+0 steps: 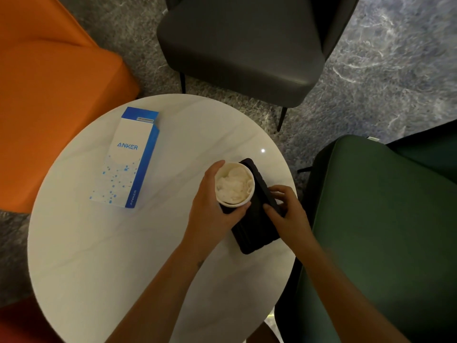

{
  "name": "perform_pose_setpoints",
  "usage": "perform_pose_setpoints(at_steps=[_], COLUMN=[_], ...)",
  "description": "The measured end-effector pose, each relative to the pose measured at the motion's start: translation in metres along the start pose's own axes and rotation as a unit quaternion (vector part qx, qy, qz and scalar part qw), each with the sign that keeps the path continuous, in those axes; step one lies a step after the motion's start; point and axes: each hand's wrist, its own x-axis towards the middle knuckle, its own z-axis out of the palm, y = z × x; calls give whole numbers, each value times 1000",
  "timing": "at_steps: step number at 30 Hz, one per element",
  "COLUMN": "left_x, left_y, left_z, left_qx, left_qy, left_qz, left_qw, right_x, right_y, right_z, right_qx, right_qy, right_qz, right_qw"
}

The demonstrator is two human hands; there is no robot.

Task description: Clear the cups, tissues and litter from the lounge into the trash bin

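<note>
Chairs, an orange chair (49, 107), a grey chair (242, 50) and a green chair (383, 231), ring the round white table (123, 243). On it an Anker box (126, 159) lies untouched, well apart from a dark ribbed case (252, 233). Over that case the left hand (210, 209) has its grip clamped round a paper cup (234, 185) stuffed with tissues (232, 191); the right hand (286, 209) pinches the case's edge. Tissues look gathered, I'd say — cup and box have yet to reach a bin, and none is in sight.

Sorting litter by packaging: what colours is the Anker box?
The box is white and blue; head view.
</note>
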Motion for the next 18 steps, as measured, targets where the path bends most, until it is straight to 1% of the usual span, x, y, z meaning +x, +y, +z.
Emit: perform_pose_setpoints(at_steps=[2,4,8,11,14,16,18], left_x=[-2,-2,-2,-1,0,-1,0], left_y=[-1,-1,1,2,7,8,3], left_z=[2,3,1,-4,-14,-27,-43], left_qx=[11,29,59,82,85,66,58], left_qy=[-19,-31,-44,-53,-60,-43,12], left_qz=[-3,-6,-10,-2,5,11,13], left_qw=[1000,999,997,995,995,997,998], right_x=[-1,-1,-1,0,0,0,1], right_y=[0,1,1,-2,-7,-10,-13], right_z=[-4,-6,-7,-5,-3,-2,0], right_qx=[74,97,94,114,123,117,111], right_qy=[-27,-27,-6,16,27,30,32], right_qz=[45,72,65,60,54,53,48], right_qw=[996,992,993,992,991,991,992])
